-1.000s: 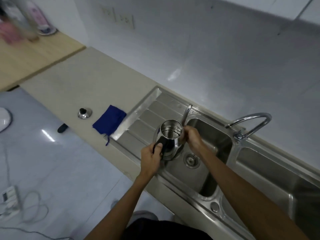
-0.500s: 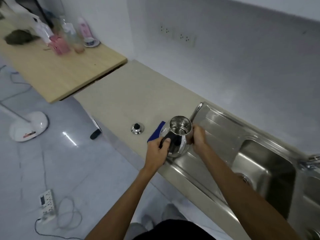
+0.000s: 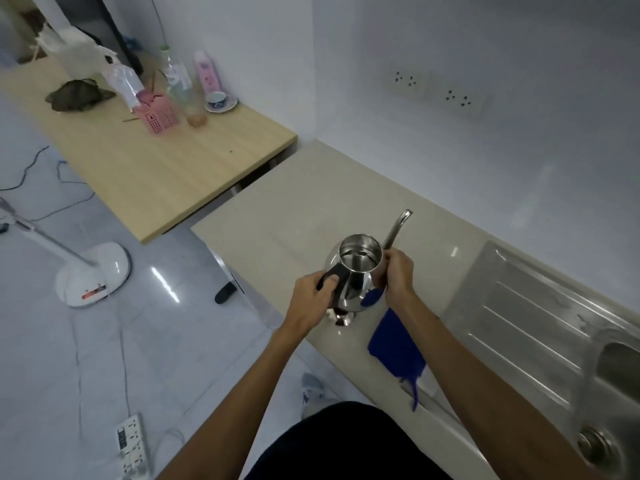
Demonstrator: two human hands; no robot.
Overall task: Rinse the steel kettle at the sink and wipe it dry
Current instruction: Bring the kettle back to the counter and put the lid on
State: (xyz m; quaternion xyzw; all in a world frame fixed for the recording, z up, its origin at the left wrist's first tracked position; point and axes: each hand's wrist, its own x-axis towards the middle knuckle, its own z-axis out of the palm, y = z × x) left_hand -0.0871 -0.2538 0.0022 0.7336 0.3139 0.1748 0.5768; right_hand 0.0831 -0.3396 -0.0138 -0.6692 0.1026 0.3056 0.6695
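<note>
The steel kettle [image 3: 356, 271] is upright and lidless above the beige counter [image 3: 311, 209], its thin spout pointing up and away. My left hand [image 3: 311, 299] grips its black handle. My right hand [image 3: 398, 271] holds the kettle's right side at the base of the spout. A blue cloth [image 3: 394, 344] lies flat on the counter just right of and below the kettle. The kettle's lid [image 3: 343, 318] sits on the counter, mostly hidden under the kettle. The steel sink [image 3: 540, 323] with its ribbed drainboard is off to the right.
A wooden table [image 3: 156, 168] to the left carries a pink basket, bottles, a cup and saucer and a dark cloth. On the floor are a white fan base [image 3: 93, 275], a power strip [image 3: 131, 441] and cables. Wall sockets [image 3: 436, 90] sit above the counter.
Both hands have carried the kettle left, from over the sink basin to above the counter beside the cloth and lid. My view has swung left with it.
</note>
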